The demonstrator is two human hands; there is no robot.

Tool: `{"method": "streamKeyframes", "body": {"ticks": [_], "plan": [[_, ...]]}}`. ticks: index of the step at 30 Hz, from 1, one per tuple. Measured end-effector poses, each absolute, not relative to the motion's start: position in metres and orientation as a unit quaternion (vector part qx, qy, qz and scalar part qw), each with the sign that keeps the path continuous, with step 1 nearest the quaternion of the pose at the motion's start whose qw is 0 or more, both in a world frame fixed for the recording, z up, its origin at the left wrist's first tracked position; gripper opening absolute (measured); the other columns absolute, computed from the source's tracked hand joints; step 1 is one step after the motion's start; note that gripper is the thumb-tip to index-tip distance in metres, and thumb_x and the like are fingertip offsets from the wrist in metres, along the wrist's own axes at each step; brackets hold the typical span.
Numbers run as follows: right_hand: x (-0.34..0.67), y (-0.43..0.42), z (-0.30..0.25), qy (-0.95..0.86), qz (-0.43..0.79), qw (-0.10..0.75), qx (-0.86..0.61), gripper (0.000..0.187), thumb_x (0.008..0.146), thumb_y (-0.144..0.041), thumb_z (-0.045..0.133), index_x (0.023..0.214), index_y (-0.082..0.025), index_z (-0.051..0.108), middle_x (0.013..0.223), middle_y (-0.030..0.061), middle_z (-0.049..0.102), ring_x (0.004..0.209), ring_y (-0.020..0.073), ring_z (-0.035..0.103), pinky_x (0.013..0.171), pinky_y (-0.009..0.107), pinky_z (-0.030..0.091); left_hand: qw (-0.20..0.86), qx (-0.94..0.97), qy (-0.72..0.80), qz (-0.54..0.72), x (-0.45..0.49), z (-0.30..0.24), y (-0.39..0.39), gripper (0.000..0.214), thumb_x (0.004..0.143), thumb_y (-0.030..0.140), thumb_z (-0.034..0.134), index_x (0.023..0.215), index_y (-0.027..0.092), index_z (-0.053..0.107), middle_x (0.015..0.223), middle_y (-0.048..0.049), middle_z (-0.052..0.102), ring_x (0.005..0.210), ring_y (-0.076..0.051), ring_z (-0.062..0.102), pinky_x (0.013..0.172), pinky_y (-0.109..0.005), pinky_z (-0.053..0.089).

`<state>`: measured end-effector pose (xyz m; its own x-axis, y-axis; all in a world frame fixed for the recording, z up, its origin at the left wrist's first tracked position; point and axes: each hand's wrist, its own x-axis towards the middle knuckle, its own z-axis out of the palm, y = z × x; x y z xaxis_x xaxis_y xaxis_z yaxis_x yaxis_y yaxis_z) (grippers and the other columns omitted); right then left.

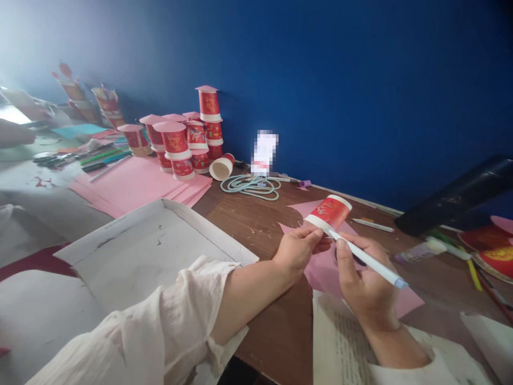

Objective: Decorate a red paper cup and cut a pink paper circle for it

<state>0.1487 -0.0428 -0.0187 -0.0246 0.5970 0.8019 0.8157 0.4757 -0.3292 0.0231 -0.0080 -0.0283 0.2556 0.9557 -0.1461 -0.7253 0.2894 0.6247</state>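
A red paper cup with white rims lies tilted in the air over the right part of the table. My left hand pinches it by its near rim. My right hand is closed round a white pen with a light blue end, its tip at the cup's rim. Black scissor handles seem to show behind my right fingers, mostly hidden. Cut pink paper lies beneath both hands.
Stacked red cups with pink tops stand by the blue wall. One cup lies on its side near a coiled pale cable. Pink sheets, a white paper tray, a printed page and a black cylinder surround the work area.
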Motion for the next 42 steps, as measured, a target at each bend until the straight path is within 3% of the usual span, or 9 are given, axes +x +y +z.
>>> {"method": "streamKeyframes", "body": {"ticks": [24, 35, 42], "plan": [[0.148, -0.04, -0.02, -0.717, -0.128, 0.486, -0.483, 0.015, 0.093, -0.028, 0.059, 0.101, -0.017, 0.066, 0.089, 0.0084, 0.073, 0.082, 0.0223, 0.069, 0.077, 0.038, 0.053, 0.753, 0.263, 0.263, 0.543, 0.021, -0.038, -0.004, 0.037, 0.064, 0.037, 0.088, 0.084, 0.008, 0.076, 0.079, -0.0091, 0.071, 0.079, -0.017, 0.067, 0.097, -0.039, 0.05], [0.148, -0.038, -0.021, -0.721, -0.141, 0.489, -0.471, 0.013, 0.094, -0.022, 0.058, 0.104, -0.018, 0.065, 0.092, 0.008, 0.074, 0.084, 0.0219, 0.07, 0.08, 0.037, 0.053, 0.741, 0.267, 0.292, 0.543, 0.021, -0.037, -0.003, 0.051, 0.05, 0.046, 0.094, 0.08, 0.009, 0.077, 0.076, -0.0075, 0.071, 0.074, -0.015, 0.066, 0.09, -0.036, 0.053], [0.149, -0.036, -0.021, -0.704, -0.163, 0.504, -0.474, 0.015, 0.093, -0.022, 0.06, 0.106, -0.018, 0.065, 0.093, 0.0079, 0.074, 0.085, 0.0217, 0.07, 0.08, 0.036, 0.053, 0.732, 0.286, 0.299, 0.542, 0.021, -0.037, -0.004, 0.047, 0.053, 0.046, 0.093, 0.079, 0.009, 0.077, 0.076, -0.0071, 0.071, 0.076, -0.015, 0.066, 0.09, -0.035, 0.053]]}}
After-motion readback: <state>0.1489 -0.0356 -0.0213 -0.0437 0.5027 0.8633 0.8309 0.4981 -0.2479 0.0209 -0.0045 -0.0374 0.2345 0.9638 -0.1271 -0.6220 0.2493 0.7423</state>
